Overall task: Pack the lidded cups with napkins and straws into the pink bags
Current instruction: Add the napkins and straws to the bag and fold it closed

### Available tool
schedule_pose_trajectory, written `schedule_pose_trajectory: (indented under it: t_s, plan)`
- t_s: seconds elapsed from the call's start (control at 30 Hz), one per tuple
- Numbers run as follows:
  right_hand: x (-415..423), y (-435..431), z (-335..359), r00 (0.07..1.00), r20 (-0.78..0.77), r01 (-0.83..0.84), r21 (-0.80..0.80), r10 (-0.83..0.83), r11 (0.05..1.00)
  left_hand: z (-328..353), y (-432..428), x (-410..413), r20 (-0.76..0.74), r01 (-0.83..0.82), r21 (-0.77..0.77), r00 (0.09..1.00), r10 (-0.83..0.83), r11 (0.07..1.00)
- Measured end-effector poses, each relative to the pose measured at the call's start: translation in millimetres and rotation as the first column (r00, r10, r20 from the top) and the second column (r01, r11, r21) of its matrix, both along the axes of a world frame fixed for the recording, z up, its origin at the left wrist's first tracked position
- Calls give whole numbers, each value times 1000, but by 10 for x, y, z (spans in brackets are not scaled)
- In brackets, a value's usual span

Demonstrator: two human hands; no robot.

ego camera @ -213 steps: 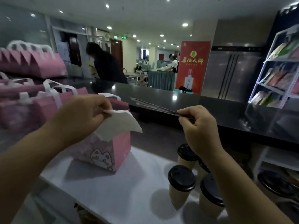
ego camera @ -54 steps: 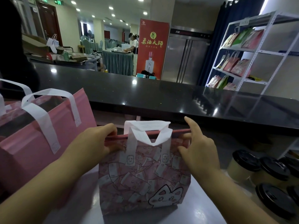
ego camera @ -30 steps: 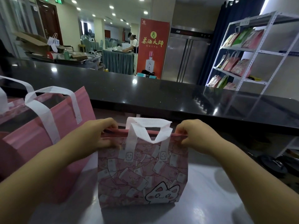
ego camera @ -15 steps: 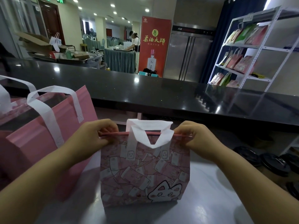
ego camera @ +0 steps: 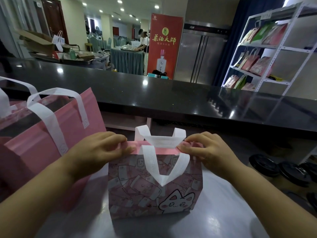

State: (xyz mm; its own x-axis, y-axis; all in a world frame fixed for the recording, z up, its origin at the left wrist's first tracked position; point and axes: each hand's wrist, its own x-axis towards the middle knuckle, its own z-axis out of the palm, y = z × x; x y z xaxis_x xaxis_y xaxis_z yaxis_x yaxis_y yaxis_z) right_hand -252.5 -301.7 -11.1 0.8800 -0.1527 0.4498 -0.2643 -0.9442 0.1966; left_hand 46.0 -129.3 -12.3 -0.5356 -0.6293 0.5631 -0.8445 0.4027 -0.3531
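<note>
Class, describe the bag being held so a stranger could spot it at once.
Below the long black counter lies a pale worktop. On it stands the small pink bag, its top pinched by the left hand and right hand. Unlike the larger pink bag beside it, it bears a cartoon cat.

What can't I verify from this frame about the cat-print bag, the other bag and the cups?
- Head view, cat-print pink bag: the left hand and right hand pinch its top rim, and its walls hide the inside. No cup, napkin or straw shows.
- Head view, large pink bag: cut off by the left edge, and its inside is dark.
- Head view, lidded cups: low at the right edge. Only black lids show, so the count is unclear.
</note>
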Motion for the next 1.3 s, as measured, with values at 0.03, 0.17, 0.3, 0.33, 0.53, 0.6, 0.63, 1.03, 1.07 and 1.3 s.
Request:
schedule_pose_trajectory:
  t_s: [0.03,0.17,0.3,0.33,0.53,0.6,0.63,1.03,1.07,1.3]
  plan:
    - [-6,-24,-22,999,-29,22,-33,-23,999,-3,-8,8,22,-8,-3,1000,8,1000]
    - [-43,-43,-58,992,-79,89,-59,-94,994,-3,-7,-22,-6,-55,91,998,56,994]
    - [79,-5,65,997,-20,83,155,-81,984,39,-53,-118,-149,-57,176,985,84,983]
    - [135,-3,102,997,4,69,197,-71,978,57,-84,-149,-208,-55,190,974,95,980]
    - [403,42,207,988,32,136,304,-153,943,120,-321,-331,-499,-148,313,815,296,938]
    - [456,59,188,991,-23,135,279,-134,951,104,-374,-366,-466,-166,364,819,334,917]
    - [475,69,172,992,-52,128,280,-118,951,93,-389,-383,-439,-180,384,827,350,906]
    - [636,158,122,984,-59,179,390,-170,903,69,-453,-518,-285,-322,324,863,416,890]
    - [650,156,121,979,-78,205,371,-189,906,72,-466,-510,-297,-318,340,857,422,885]
    - [429,71,85,966,-17,254,213,-257,943,7,-365,-355,-392,-288,361,816,425,887]
